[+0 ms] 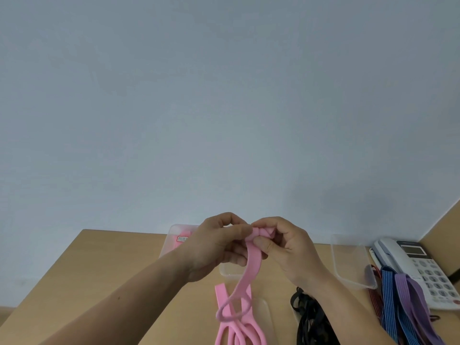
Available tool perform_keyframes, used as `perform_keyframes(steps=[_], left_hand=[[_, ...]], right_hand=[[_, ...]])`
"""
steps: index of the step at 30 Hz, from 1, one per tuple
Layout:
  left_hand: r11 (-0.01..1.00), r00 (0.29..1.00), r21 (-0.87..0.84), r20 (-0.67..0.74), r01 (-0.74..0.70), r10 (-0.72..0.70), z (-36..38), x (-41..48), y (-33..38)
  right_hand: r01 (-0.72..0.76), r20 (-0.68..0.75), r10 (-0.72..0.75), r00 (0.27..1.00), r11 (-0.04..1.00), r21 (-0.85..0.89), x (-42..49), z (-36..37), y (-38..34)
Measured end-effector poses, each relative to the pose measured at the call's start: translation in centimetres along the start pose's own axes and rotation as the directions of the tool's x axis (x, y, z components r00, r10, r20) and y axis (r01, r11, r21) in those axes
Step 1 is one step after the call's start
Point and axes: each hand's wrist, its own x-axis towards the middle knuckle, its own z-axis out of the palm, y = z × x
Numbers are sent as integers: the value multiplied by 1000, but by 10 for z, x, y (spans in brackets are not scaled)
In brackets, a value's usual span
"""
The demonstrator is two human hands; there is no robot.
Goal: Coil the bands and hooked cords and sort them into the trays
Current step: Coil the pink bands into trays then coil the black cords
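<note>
A pink band (245,272) hangs from both my hands above the wooden table (104,275). My left hand (219,245) and my right hand (283,247) pinch its folded top end between fingers and thumbs. Its lower part loops down onto more pink bands (236,329) lying at the table's front. A clear tray (171,239) at the back left holds something pink with a label. Another clear tray (351,260) stands at the right, and a third tray (231,273) is partly hidden under my hands.
A heap of black cords (311,317) lies right of the pink bands. Blue striped, purple and red cords (400,302) lie at the right, partly over a white desk telephone (423,265). A wall rises behind the table.
</note>
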Motion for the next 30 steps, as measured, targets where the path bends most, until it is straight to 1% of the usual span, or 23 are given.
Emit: perform_keyframes(steps=[5, 8, 11, 13, 16, 20, 22, 25, 30], left_hand=[[996, 992, 17, -79, -92, 93, 0, 3, -4], [989, 985, 44, -95, -138, 142, 1, 4, -6], [983, 983, 90, -74, -158, 165, 2, 4, -9], [981, 981, 108, -87, -163, 173, 3, 4, -11], [985, 986, 124, -103, -117, 130, 3, 5, -12], [980, 999, 197, 12, -38, 36, 2, 2, -10], [977, 1000, 213, 19, -15, 11, 2, 0, -11], [985, 1000, 170, -3, -5, 6, 2, -1, -9], [997, 1000, 74, -1, 19, -19, 4, -2, -4]], right_hand=[[-99, 12, 99, 995, 988, 121, -2, -2, -1], [-142, 17, 140, 990, 982, 126, -1, -2, -4], [-161, 23, 159, 987, 975, 153, 2, -3, -6], [-169, 15, 168, 986, 974, 153, 2, -4, -6], [-162, -8, 165, 986, 977, 137, 0, -6, -5], [-120, -47, 127, 991, 984, 129, -1, -7, -3], [-111, -55, 117, 992, 988, 106, -1, -8, -5], [-93, -32, 95, 995, 994, 65, -1, -5, -6], [-74, 5, 74, 997, 996, 48, -3, -3, -5]])
